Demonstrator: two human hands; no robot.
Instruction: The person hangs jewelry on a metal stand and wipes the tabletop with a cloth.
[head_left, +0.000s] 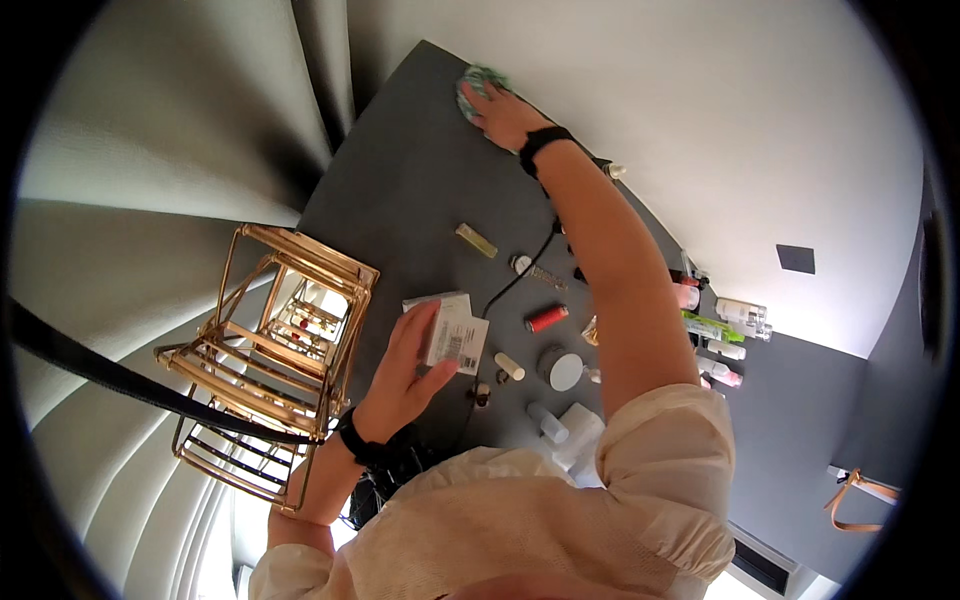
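Observation:
My left hand (401, 375) holds white cartons (459, 337) bearing print near the left side of the dark grey tabletop (405, 142), thumb and fingers around them. Far off at the table's back edge, my right hand (504, 116) lies spread over a green patterned cloth (484, 79) and presses it on the surface. Between the hands lie a yellowish narrow box (476, 240), a wristwatch (523, 264), a red cylinder (547, 318) and a black cable (514, 281). A pale tube (509, 366) and a round jar with a white lid (562, 370) are closer to me.
A gold metal rack (255, 360) with a mirror stands at the table's left edge. Bottles and tubes (709, 326) line the right side beside the white wall (750, 150). A frosted bottle (549, 421) and white packs (581, 431) lie near my body. Curtains (187, 112) hang at left.

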